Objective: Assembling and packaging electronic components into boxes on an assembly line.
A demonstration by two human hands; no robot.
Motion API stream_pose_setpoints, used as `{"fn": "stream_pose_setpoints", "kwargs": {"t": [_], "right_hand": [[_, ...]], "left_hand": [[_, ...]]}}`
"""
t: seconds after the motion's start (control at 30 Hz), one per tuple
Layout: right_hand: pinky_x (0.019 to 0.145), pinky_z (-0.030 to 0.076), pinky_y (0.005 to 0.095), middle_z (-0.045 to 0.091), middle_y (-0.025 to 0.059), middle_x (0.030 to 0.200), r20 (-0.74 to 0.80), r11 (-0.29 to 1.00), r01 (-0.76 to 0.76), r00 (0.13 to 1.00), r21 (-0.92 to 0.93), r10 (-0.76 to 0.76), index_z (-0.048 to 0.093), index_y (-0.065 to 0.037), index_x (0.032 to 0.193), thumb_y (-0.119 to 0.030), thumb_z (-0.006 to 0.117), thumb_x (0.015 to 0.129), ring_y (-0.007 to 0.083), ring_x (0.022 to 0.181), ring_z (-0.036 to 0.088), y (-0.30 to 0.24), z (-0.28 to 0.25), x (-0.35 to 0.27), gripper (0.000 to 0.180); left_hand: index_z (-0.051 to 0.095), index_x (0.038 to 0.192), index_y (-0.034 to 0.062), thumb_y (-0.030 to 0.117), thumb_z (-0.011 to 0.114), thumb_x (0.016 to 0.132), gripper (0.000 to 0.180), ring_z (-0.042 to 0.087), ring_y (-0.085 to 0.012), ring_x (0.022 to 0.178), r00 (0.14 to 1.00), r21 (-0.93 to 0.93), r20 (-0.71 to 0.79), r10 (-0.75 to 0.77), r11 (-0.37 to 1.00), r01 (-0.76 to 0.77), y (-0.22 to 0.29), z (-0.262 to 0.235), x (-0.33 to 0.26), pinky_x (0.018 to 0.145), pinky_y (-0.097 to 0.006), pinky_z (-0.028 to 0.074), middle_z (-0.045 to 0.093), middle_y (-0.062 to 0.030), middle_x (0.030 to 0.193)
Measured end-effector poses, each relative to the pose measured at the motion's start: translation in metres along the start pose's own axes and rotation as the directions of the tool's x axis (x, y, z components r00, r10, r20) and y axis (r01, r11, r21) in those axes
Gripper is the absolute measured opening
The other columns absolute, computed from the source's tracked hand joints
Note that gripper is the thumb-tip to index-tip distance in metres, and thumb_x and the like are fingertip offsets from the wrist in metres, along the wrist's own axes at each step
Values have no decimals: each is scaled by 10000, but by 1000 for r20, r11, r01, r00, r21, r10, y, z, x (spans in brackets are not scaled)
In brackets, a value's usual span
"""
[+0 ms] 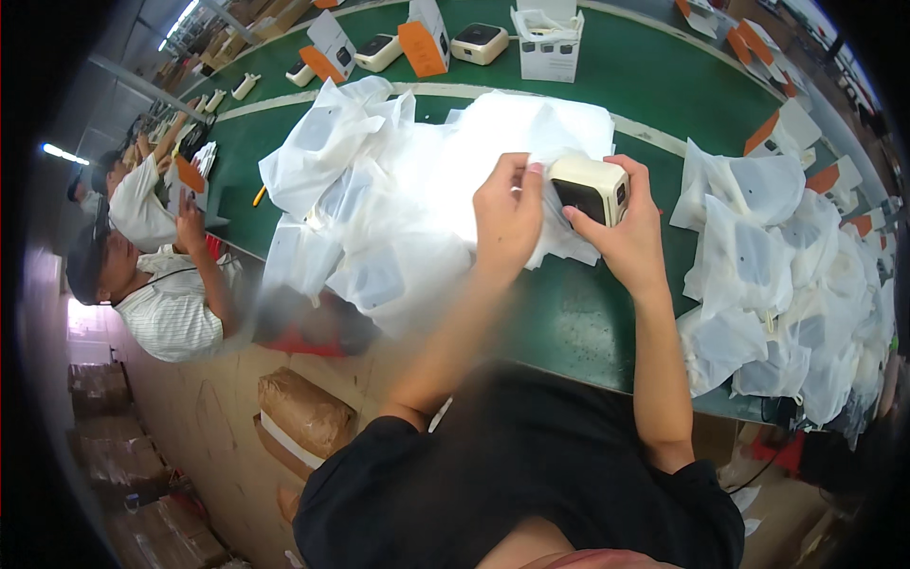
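Observation:
My right hand [630,228] grips a cream-coloured boxy device [588,169] with rounded corners, thumb on its dark front panel and fingers round its far side. The device is tilted above the green table. Just left of it, my left hand [510,211] is closed, its fingers curled and thumb pressed in at the edge of a thin white plastic bag [557,133]. The bag's edge runs behind and under the device; exactly how the fingers pinch it is partly hidden. A pile of flat white bags [441,180] lies beneath and left of my left hand.
Bagged devices heap up at right [758,275] and left [318,142]. Across the green conveyor table [588,322] stand cream devices [481,44], orange-and-white cartons [424,43] and a white box [548,47]. Co-workers [171,303] sit at left. A brown package [308,412] lies on the floor.

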State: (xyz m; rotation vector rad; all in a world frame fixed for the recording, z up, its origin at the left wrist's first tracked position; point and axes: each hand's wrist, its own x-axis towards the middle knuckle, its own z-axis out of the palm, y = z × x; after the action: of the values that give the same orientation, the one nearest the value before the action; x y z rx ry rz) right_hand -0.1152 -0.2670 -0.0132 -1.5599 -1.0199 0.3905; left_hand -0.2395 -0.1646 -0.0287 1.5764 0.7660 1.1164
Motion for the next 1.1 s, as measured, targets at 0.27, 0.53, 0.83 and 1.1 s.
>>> {"fn": "stream_pose_setpoints", "kwargs": {"t": [0.27,0.53,0.83,1.1], "right_hand": [[888,525,411,641,222,1170,80,974,-8,996,-227,27,472,-104,1319,-139,825,740,361,1062,656,-12,1,-2,679],[906,517,434,630,192,1180,194,985,45,981,-169,-12,469,-106,1339,-95,797,747,382,1073,633,-28,-5,8,677],[903,503,464,639,191,1138,231,934,99,973,-343,-19,480,-127,1337,-81,781,751,411,1059,615,-34,-9,5,660],[890,517,360,660,160,1112,-33,979,-125,992,-160,121,482,-74,1332,-105,765,776,273,1027,658,-16,3,16,625]], "left_hand": [[623,956,-5,234,557,1041,262,505,-76,678,998,24,44,-34,999,33,-6,8,-17,635,-246,414,604,6,760],[639,967,24,194,595,1029,187,475,-46,772,992,-250,125,20,968,12,6,-5,-2,710,-215,378,622,26,884],[603,1004,3,95,689,939,142,554,-103,816,992,-407,78,-102,905,125,15,-8,3,753,-261,468,630,-22,899],[611,1054,7,96,709,892,209,606,-201,811,988,-1,125,88,996,-88,12,10,-36,759,-341,486,632,-88,876]]}}
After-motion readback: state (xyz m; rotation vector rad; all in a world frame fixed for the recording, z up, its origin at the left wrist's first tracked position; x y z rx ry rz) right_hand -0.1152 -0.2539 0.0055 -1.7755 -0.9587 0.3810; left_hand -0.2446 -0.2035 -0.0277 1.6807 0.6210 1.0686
